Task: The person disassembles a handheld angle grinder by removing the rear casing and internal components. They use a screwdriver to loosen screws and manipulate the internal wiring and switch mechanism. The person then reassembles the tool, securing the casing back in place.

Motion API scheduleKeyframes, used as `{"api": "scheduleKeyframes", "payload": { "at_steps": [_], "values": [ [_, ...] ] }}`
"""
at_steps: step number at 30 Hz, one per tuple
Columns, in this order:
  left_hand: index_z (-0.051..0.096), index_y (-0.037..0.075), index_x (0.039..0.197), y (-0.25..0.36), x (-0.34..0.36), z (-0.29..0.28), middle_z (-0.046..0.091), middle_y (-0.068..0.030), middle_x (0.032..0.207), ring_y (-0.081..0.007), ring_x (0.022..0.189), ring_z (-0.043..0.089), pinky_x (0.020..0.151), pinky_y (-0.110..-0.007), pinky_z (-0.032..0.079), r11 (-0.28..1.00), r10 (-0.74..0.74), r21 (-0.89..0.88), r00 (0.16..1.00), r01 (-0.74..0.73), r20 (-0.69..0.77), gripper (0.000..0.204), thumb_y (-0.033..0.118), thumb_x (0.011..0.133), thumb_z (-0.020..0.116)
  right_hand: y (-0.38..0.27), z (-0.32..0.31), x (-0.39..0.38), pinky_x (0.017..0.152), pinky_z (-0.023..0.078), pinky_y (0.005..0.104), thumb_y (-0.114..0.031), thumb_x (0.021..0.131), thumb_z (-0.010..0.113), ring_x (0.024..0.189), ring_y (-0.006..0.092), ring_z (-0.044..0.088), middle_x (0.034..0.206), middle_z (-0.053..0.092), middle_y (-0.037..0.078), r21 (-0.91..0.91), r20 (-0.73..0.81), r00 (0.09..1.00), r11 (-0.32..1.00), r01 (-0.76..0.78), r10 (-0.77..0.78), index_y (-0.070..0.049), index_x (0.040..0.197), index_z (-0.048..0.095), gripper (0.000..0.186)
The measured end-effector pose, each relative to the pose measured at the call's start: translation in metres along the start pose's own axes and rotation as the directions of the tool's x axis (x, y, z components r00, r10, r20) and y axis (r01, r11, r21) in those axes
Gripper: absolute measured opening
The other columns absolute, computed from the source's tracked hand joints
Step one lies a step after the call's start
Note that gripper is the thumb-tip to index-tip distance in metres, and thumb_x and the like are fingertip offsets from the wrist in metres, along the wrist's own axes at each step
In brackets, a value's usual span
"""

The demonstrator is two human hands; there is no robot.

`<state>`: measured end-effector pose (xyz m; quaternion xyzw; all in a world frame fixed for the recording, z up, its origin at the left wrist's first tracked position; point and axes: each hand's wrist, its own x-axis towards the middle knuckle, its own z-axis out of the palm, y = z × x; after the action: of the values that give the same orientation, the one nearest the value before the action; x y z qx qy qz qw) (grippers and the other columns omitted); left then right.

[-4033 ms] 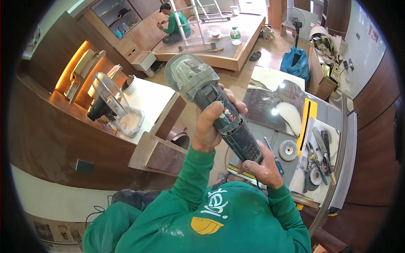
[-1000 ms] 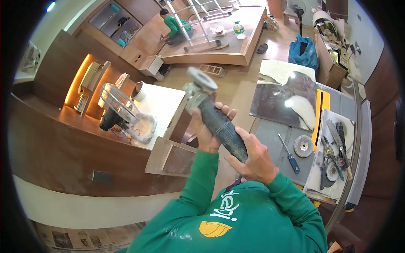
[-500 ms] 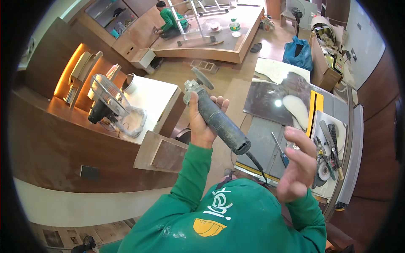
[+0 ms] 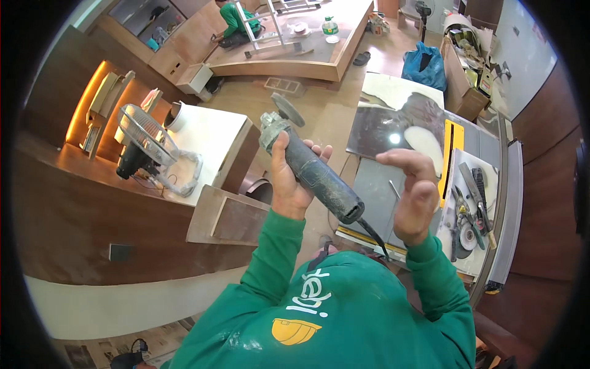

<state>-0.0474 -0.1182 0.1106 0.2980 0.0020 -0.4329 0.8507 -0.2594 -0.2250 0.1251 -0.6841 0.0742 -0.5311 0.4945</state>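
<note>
Here's the grinder (image 4: 319,172), up in mid-air in front of my chest, tilted with its round disc (image 4: 287,109) at the far upper end and its black cord (image 4: 372,237) trailing off the near end. My left hand (image 4: 292,181) is clamped around its body, thumb on this side. My right hand (image 4: 415,194) is off it, just beside, fingers apart and bent, gripping nothing I can see. Behind that, the grey counter (image 4: 378,184) carries a dark glossy sheet (image 4: 378,132) and pliers (image 4: 462,212); over left, a fan (image 4: 146,138) stands on the white counter (image 4: 218,132).
</note>
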Motion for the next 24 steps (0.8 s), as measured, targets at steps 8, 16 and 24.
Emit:
{"api": "scheduleKeyframes", "payload": {
  "at_steps": [8,16,24],
  "values": [
    [0.060,0.004,0.101,-0.018,-0.005,-0.005,0.065,-0.0078,0.092,-0.0219,0.084,0.068,0.097,-0.046,0.062,0.997,-0.047,0.063,0.997,0.043,0.056,0.053,0.056,0.098,0.073,0.014,0.051,-0.016,0.088,0.054,0.0417,-0.024,0.115,0.043,0.095,0.0306,0.067,0.107,0.068,0.015,-0.040,0.165,0.986,0.999,0.031,-0.024,0.001,0.102,0.067,0.037],
    [0.064,0.002,0.098,-0.029,-0.014,-0.039,0.069,-0.0129,0.088,-0.0286,0.079,0.070,0.074,-0.043,0.061,0.991,-0.133,0.007,0.990,0.133,-0.054,0.064,0.066,0.096,0.068,0.008,0.070,-0.008,0.084,0.056,0.0348,-0.053,0.119,0.032,0.089,0.0182,0.069,0.094,0.072,0.010,0.538,0.041,0.816,0.675,-0.505,0.577,-0.002,0.111,0.067,0.062],
    [0.060,0.008,0.111,-0.049,-0.014,-0.070,0.069,-0.0120,0.086,-0.0317,0.085,0.072,0.099,-0.052,0.061,0.971,-0.222,-0.101,0.973,0.215,-0.066,0.052,0.059,0.100,0.063,0.005,0.077,0.001,0.082,0.055,0.0342,-0.056,0.118,0.032,0.086,0.0185,0.068,0.092,0.071,0.009,0.651,0.013,0.671,0.503,-0.568,0.741,-0.002,0.111,0.067,0.065]
  ]
}}
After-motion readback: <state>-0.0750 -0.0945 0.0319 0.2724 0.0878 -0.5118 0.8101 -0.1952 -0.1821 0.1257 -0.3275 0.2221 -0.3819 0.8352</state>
